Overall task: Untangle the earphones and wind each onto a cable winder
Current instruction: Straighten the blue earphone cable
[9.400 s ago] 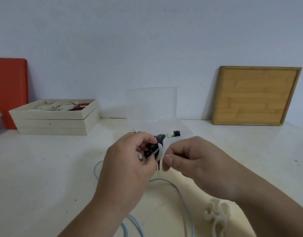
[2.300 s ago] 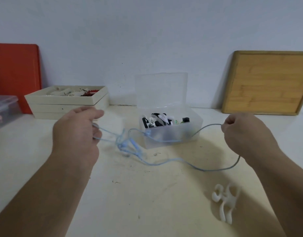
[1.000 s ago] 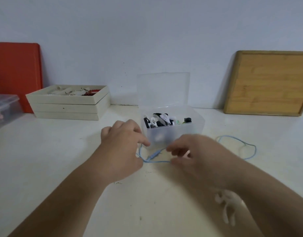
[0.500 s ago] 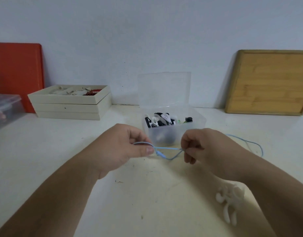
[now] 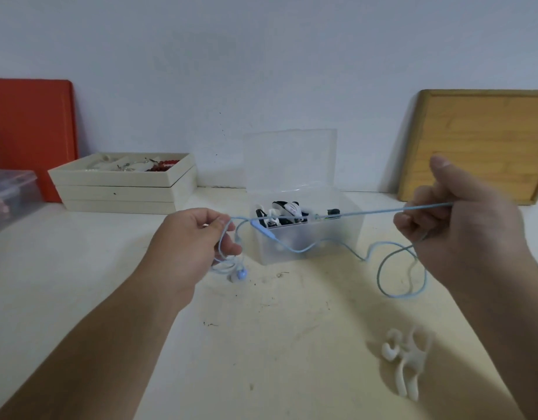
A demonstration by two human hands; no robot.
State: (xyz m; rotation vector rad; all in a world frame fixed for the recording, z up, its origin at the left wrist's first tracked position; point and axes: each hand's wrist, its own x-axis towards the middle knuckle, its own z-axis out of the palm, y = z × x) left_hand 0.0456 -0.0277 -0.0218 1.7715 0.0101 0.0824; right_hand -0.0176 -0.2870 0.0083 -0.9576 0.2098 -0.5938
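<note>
- Stretching across the middle of the frame, the light-blue earphone cable runs taut from one hand to the other, held above the table; drawing it straight this way likely exposes where the strands still cross.
- Inline remote: a thicker blue piece hanging just right of the left hand, at the point where a slack strand drops away from the taut one and trails down in front of the clear box.
- Earbud: dangles at the end of a short loop below the left hand, centre-left of the frame, close to or touching the table; which, cannot be told.
- Slack loop: the remaining cable lies curled on the table at right, below the right hand, kept out of the stretched run.
- Left hand, centre-left: fingers curled, thumb and forefinger pinching the cable where the loop gathers.
- Right hand, right of frame: fingers curled round the cable, thumb raised upward and free of it.
- White cable winder: lies unused at lower right, within reach for the winding step, judged not yet begun.
- Clear box, centre, lid open: holds earphones already wound on winders.
- Background: stacked cream trays and an orange board at upper left; a wooden board leaning at upper right.
</note>
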